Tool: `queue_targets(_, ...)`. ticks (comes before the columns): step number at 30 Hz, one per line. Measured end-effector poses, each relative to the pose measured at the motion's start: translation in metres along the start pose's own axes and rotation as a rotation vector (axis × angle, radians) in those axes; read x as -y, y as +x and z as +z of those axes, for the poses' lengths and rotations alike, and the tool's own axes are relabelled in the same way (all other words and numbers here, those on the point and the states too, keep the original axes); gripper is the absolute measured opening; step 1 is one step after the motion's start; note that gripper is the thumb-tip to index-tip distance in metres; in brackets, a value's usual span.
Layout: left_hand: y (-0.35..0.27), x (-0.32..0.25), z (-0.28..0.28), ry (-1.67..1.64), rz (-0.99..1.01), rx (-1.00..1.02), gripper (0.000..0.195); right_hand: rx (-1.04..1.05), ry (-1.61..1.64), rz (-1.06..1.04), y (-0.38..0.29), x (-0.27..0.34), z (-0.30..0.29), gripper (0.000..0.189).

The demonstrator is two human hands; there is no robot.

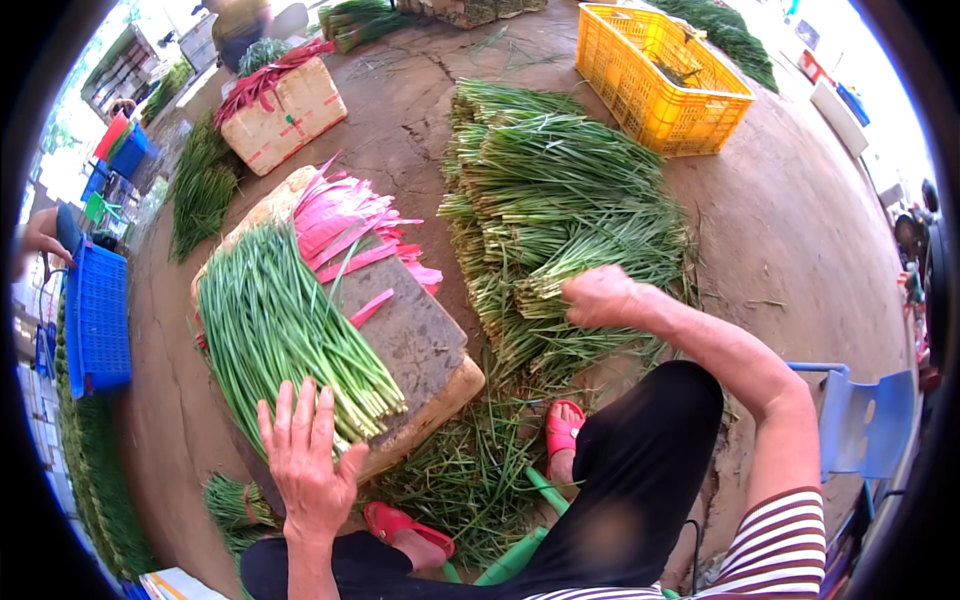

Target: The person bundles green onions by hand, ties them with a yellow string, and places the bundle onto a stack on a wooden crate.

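A loose bunch of green chives [277,315] lies on a board-topped foam block [420,322] before me, its pale cut ends toward my knees. My left hand [307,442] is at the near side of these stems, fingers spread, with nothing gripped; whether the palm touches them is unclear. Pink plastic strips [352,217] are heaped at the block's far side. To the right, a big pile of chives [555,195] spreads over the floor. My right hand [604,296] is curled at the stem ends of this pile; its fingertips are hidden.
Beyond the pile stands a yellow plastic crate [667,97]. Another foam box [289,112] carries dark red strips. At left, another person's hand [45,240] is near a blue crate [97,319]. Loose leaves [472,480] litter the floor between my feet; a blue chair [862,420] is at right.
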State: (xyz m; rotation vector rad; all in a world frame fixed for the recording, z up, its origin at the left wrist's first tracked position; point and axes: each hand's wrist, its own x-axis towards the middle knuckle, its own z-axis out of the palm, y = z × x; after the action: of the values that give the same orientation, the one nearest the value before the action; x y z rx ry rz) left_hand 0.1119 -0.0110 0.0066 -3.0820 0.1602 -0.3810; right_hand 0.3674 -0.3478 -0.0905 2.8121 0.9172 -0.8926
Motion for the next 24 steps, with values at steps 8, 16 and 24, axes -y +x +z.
queue_targets(8, -0.003, -0.008, 0.012, 0.209, -0.065, 0.144, 0.060, -0.898, 0.341, 0.202, 0.061, -0.064, 0.114, 0.060)
queue_targets(16, 0.023, -0.089, 0.024, -0.128, 0.226, -0.013, 0.044, -1.056, 0.594, 0.327, 0.077, -0.085, 0.135, 0.042)
queue_targets(24, 0.009, -0.153, 0.121, -0.598, 0.112, 0.284, 0.065, -1.066, 0.610, 0.174, 0.085, -0.083, 0.127, 0.014)
